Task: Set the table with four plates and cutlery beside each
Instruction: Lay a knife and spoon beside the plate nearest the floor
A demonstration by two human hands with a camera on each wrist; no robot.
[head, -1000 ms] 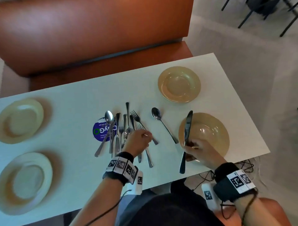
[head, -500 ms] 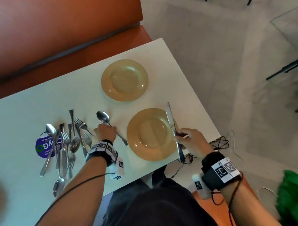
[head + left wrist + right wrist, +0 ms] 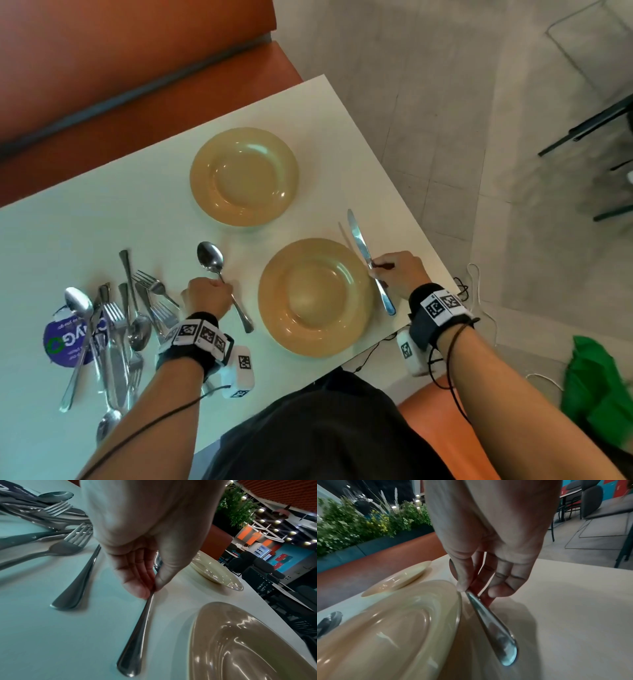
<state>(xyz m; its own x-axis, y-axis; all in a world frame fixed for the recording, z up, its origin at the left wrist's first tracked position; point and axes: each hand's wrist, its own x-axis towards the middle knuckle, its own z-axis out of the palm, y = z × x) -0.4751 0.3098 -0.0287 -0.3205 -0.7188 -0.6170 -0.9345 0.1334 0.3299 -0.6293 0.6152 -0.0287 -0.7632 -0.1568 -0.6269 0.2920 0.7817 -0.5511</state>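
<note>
Two tan plates are in the head view: a near plate (image 3: 315, 298) by the table's front edge and a far plate (image 3: 244, 176) behind it. My left hand (image 3: 207, 296) pinches the handle of a spoon (image 3: 210, 257) lying left of the near plate (image 3: 248, 645); thumb and fingers meet on the spoon handle (image 3: 137, 635). My right hand (image 3: 397, 270) pinches a table knife (image 3: 358, 236) just right of the near plate, blade pointing away. In the right wrist view the knife handle (image 3: 493, 626) lies beside the plate rim (image 3: 452, 608).
A heap of forks, spoons and knives (image 3: 116, 322) lies on the white table (image 3: 120, 222) over a round purple sticker (image 3: 68, 346). An orange bench (image 3: 137, 85) runs behind. The table's right edge is close to my right hand. Cables (image 3: 476, 284) and a green bag (image 3: 599, 387) lie on the floor.
The head view has swung right, so the two left plates have left the picture. My right hand carried the knife across the near plate to its right side. My left hand moved from the cutlery heap to the single spoon.
</note>
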